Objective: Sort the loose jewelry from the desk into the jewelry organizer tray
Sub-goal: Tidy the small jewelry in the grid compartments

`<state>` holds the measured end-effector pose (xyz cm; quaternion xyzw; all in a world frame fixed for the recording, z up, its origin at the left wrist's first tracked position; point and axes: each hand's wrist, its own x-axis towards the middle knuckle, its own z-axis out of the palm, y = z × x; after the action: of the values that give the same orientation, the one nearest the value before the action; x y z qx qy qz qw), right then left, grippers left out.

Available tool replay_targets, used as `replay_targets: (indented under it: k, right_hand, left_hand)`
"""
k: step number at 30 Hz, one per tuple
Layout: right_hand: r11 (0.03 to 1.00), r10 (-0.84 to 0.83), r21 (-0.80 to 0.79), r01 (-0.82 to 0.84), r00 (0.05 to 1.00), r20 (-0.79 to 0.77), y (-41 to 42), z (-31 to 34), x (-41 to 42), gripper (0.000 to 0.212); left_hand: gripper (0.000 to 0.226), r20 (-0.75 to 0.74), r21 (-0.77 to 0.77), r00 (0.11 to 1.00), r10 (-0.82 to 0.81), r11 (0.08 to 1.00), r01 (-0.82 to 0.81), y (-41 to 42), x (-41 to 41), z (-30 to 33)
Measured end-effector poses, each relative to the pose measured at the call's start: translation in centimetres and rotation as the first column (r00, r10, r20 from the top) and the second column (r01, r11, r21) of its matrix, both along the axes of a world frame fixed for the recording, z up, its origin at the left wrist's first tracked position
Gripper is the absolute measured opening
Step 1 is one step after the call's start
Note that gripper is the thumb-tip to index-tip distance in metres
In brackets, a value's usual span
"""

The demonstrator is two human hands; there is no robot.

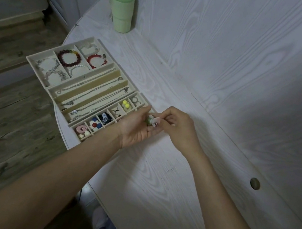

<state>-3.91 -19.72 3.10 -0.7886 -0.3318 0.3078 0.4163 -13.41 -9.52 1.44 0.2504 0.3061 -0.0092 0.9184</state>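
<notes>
Jewelry fills most of the tray [34,62], and both hands, left hand [136,127] and right hand [178,132], pinch one last small flower piece [152,121] in curled fingers.

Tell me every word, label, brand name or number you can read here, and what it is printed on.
None can be read.
Green tumbler: no print or logo shows on the side facing the camera.
Jewelry organizer tray: no labels on its walls or dividers.
Pink G-shaped piece in a small compartment: a charm's shape, not printing.
Small item held between both hands: too small and blurred to tell.
</notes>
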Motion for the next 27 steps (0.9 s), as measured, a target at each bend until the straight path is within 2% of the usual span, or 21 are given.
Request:
replay_targets:
  k: [3,7,11,14,17,24,27]
  right_hand:
    - [0.995,-0.070,0.056,0.078,0.987,-0.142,-0.9,0.5,0.5,0.012]
    - [0.969,-0.159,0.120,0.215,0.917,-0.366,-1.8,1.5,1.0,0.013]
    - [0.917,-0.182,0.171,0.360,0.759,-0.625,-2.5,2.1,1.4,0.017]
    - [0.872,-0.168,0.191,0.450,0.643,-0.748,-3.1,2.3,1.7,0.014]
    - [0.853,-0.166,0.186,0.488,0.590,-0.790,-3.6,2.2,2.0,0.011]
    - [0.867,-0.147,0.203,0.456,0.622,-0.769,-4.5,1.9,2.3,0.019]
    - [0.874,-0.146,0.181,0.451,0.599,-0.788,-4.4,1.6,2.3,0.020]
  left_hand:
    - [0.052,-0.023,0.019,1.000,-0.003,1.000,0.003,-0.2,0.4,-0.2]
    - [0.048,-0.036,0.013,0.999,-0.031,0.999,0.031,-0.7,1.0,-0.2]
    - [0.043,-0.050,0.021,0.997,-0.054,0.998,0.055,-1.3,1.4,0.0]
    - [0.041,-0.036,-0.001,0.998,-0.051,0.999,0.051,-1.7,1.8,0.1]
    - [0.039,-0.023,0.006,0.997,-0.078,0.997,0.078,-2.0,2.0,0.2]
    - [0.039,-0.053,0.043,0.992,-0.110,0.993,0.113,-2.5,2.5,0.3]
    - [0.037,-0.105,0.081,0.985,-0.139,0.986,0.148,-2.5,2.5,0.1]
